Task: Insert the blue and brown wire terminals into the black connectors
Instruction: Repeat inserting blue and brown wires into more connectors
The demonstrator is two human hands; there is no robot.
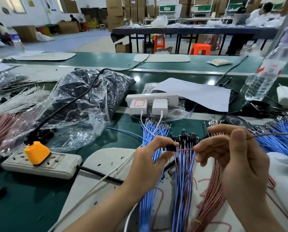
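Head camera, at an assembly bench: a worker's left hand (148, 162) pinches a single black connector (171, 147) between thumb and forefinger, just above a pale work mat (106, 158). The right hand (237, 163) pinches a brown wire (186, 149) close to its tip, its other fingers loosely curled, and the wire's tail loops away to the right. The terminal end sits at or just inside the connector's mouth. Whether it has seated cannot be told, nor whether a blue wire is already in this housing. The step in hand appears to be the brown insertion. The next move likely calls for a straight push along the connector's axis until the terminal locks, with the left hand bracing. Just behind the hands lies a cluster of finished connectors (184, 137) trailing blue and brown leads, flanked by loose blue wires (149, 131) and a brown bundle (213, 195).
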